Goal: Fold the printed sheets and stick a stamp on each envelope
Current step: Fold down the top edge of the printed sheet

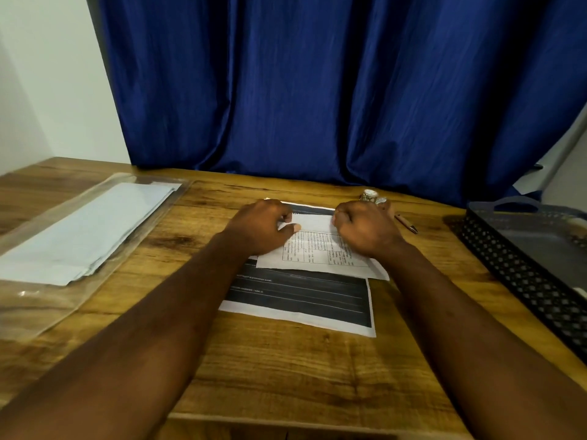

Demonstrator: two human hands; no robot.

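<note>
A white printed sheet (pixel 320 250) with a table on it lies partly folded in the middle of the wooden table, its far part turned over toward me. My left hand (pixel 262 225) pinches the folded edge at its left end. My right hand (pixel 365 228) grips the same edge at its right end with curled fingers. Under this sheet lies a second printed sheet (pixel 301 296) with a dark printed area. A stack of pale envelopes (pixel 85 230) rests in a clear plastic sleeve at the left.
Small tape-like rolls (pixel 370 195) and a brown pen (pixel 406 223) lie just beyond my right hand. A dark perforated tray (pixel 521 265) stands at the right edge. A blue curtain (pixel 317 90) hangs behind the table.
</note>
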